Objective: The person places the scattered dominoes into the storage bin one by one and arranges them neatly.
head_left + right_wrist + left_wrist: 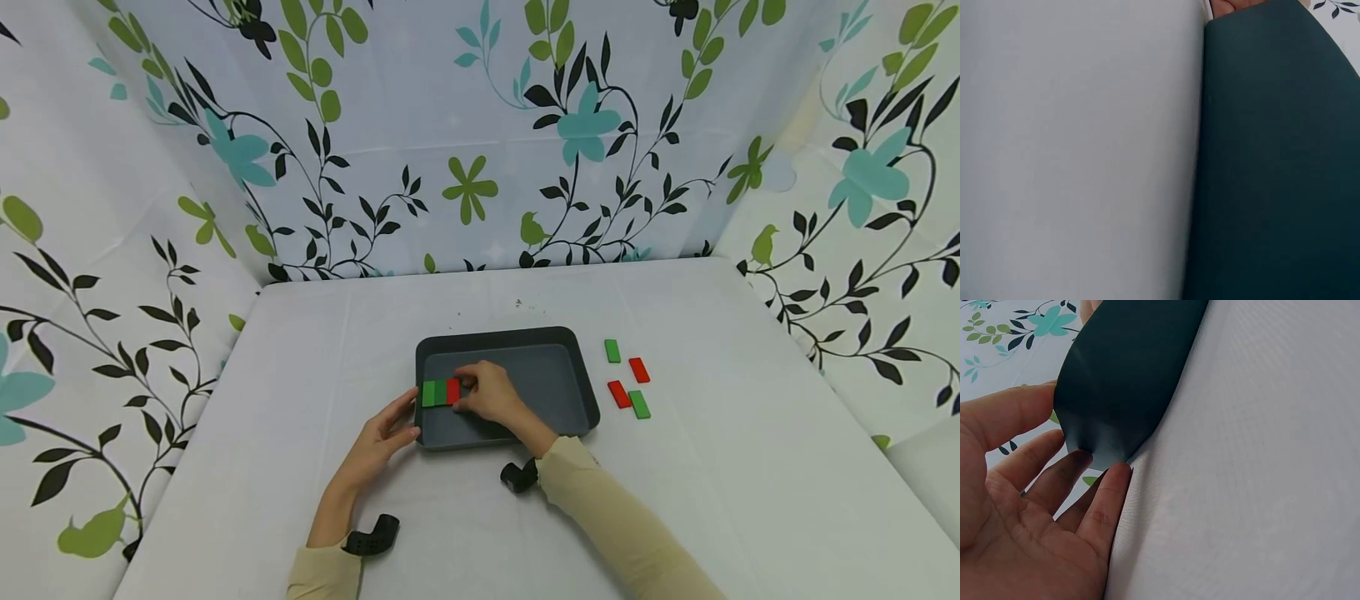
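Resting against the left end of a dark tray (540,375), the left hand (375,450) has its fingers spread. Inside, two green tiles (428,393) lie side by side, then a red tile (453,391), long axis running front to back. The nearer right hand (491,392), just right of it, appears to pinch its ends; the right wrist view hides this grip. Farther right, four loose tiles (612,351) lie on the worktop (720,425).

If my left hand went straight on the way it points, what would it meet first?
The tray, probably at once: the left hand's fingertips look to be against its left end wall.
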A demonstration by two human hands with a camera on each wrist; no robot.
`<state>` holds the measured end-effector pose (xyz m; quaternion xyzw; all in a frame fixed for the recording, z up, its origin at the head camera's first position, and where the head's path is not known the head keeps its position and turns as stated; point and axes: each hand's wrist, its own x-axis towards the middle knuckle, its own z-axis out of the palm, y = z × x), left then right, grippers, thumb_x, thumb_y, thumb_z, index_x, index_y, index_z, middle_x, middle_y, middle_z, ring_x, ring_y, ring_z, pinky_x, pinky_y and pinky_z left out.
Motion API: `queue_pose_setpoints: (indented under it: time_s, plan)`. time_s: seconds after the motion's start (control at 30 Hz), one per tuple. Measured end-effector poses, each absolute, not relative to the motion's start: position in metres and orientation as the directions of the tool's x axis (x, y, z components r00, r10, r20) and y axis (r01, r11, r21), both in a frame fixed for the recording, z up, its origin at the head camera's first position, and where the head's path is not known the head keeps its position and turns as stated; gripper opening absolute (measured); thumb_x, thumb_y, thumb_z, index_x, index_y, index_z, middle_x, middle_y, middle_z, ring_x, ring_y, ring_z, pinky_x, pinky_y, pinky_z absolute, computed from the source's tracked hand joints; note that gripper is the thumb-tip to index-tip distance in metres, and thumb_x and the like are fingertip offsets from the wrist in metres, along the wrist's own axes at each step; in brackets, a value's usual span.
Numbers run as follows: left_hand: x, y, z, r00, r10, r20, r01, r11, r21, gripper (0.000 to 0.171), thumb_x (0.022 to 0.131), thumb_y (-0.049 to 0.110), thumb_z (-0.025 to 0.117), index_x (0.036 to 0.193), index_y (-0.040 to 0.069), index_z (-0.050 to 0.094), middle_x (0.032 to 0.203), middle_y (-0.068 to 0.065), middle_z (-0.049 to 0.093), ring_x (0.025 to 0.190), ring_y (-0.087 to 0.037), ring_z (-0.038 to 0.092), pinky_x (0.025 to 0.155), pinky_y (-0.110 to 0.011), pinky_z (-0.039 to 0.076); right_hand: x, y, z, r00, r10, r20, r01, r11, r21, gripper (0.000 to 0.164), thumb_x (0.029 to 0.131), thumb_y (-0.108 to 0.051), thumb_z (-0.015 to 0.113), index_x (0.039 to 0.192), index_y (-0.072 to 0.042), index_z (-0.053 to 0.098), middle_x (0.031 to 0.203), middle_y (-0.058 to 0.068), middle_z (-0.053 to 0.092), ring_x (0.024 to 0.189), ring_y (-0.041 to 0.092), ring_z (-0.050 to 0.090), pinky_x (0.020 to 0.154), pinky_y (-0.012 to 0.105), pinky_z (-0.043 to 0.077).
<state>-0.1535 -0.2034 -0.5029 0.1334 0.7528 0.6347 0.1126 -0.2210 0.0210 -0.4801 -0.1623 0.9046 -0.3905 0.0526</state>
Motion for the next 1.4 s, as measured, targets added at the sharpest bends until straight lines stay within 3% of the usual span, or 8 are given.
queue_pose_setpoints:
  time_s: [0.17, 0.4, 0.5, 0.77, 0.9, 1.1, 1.4]
  plan:
    - [-0.154, -0.204, -0.503, -0.94, 0.342, 0.004, 0.063, 0.162, 0.985, 0.065, 0.096, 0.008, 0.061, 0.152, 0.002, 0.03, 0.161, -0.02, 0.021, 0.148, -0.04, 0.019, 0.115, -0.044, 0.03, -0.216, 0.045, -0.471, -0.925, -0.362, 0.112, -0.316, 0.575, -0.754, 0.051, 0.077, -0.012, 0.083, 0.124, -0.004, 0.066, 0.102, 0.012, 0.063, 0.073, 0.01, 0.06, 0.068, 0.025, 0.053]
    - [-0.154, -0.204, -0.503, -0.938, 0.345, 0.015, 0.073, 0.155, 0.985, 0.065, 0.096, 0.009, 0.061, 0.152, 0.002, 0.03, 0.161, -0.02, 0.021, 0.149, -0.04, 0.018, 0.109, -0.017, 0.036, -0.214, 0.102, -0.448, -0.911, -0.35, 0.219, -0.386, 0.533, -0.753, 0.055, 0.078, -0.009, 0.081, 0.129, -0.001, 0.062, 0.109, 0.017, 0.064, 0.083, 0.022, 0.066, 0.07, 0.025, 0.052]
    - [-0.154, -0.204, -0.504, -0.938, 0.347, 0.02, 0.076, 0.15, 0.986, 0.065, 0.096, 0.009, 0.061, 0.152, 0.002, 0.03, 0.161, -0.02, 0.021, 0.149, -0.04, 0.018, 0.105, -0.011, 0.036, -0.216, 0.136, -0.438, -0.914, -0.322, 0.247, -0.388, 0.515, -0.764, 0.055, 0.079, -0.008, 0.081, 0.13, 0.0, 0.061, 0.112, 0.018, 0.063, 0.087, 0.026, 0.066, 0.069, 0.023, 0.05]
    - [-0.154, -0.204, -0.504, -0.937, 0.348, 0.024, 0.08, 0.146, 0.986, 0.064, 0.096, 0.007, 0.06, 0.152, 0.001, 0.03, 0.161, -0.02, 0.02, 0.148, -0.041, 0.017, 0.104, -0.01, 0.036, -0.227, 0.232, -0.431, -0.978, -0.176, 0.109, -0.194, 0.589, -0.785, 0.06, 0.087, -0.013, 0.074, 0.142, -0.006, 0.05, 0.132, 0.02, 0.057, 0.105, 0.034, 0.062, 0.075, 0.026, 0.052]
    - [-0.154, -0.204, -0.504, -0.938, 0.346, 0.015, 0.074, 0.158, 0.985, 0.065, 0.095, 0.009, 0.061, 0.152, 0.002, 0.03, 0.161, -0.019, 0.021, 0.148, -0.041, 0.018, 0.107, -0.014, 0.036, -0.232, 0.265, -0.437, -0.991, -0.131, 0.022, -0.099, 0.615, -0.782, 0.062, 0.09, -0.012, 0.07, 0.146, -0.006, 0.044, 0.139, 0.023, 0.051, 0.116, 0.038, 0.055, 0.087, 0.04, 0.054]
    - [-0.154, -0.203, -0.505, -0.94, 0.342, 0.002, 0.058, 0.154, 0.986, 0.066, 0.095, 0.009, 0.062, 0.152, 0.002, 0.03, 0.161, -0.018, 0.021, 0.148, -0.04, 0.018, 0.104, -0.009, 0.036, -0.234, 0.294, -0.455, -0.987, -0.125, -0.1, 0.005, 0.599, -0.801, 0.065, 0.091, -0.01, 0.067, 0.148, -0.005, 0.039, 0.147, 0.024, 0.043, 0.126, 0.042, 0.046, 0.102, 0.06, 0.044]
    - [-0.153, -0.204, -0.504, -0.942, 0.336, 0.0, 0.051, 0.143, 0.988, 0.067, 0.094, 0.008, 0.062, 0.152, 0.002, 0.03, 0.161, -0.019, 0.021, 0.148, -0.04, 0.019, 0.102, -0.007, 0.037, -0.237, 0.31, -0.478, -0.971, -0.174, -0.166, 0.021, 0.627, -0.779, 0.07, 0.084, -0.008, 0.075, 0.146, -0.003, 0.042, 0.145, 0.025, 0.046, 0.125, 0.041, 0.046, 0.104, 0.058, 0.041]
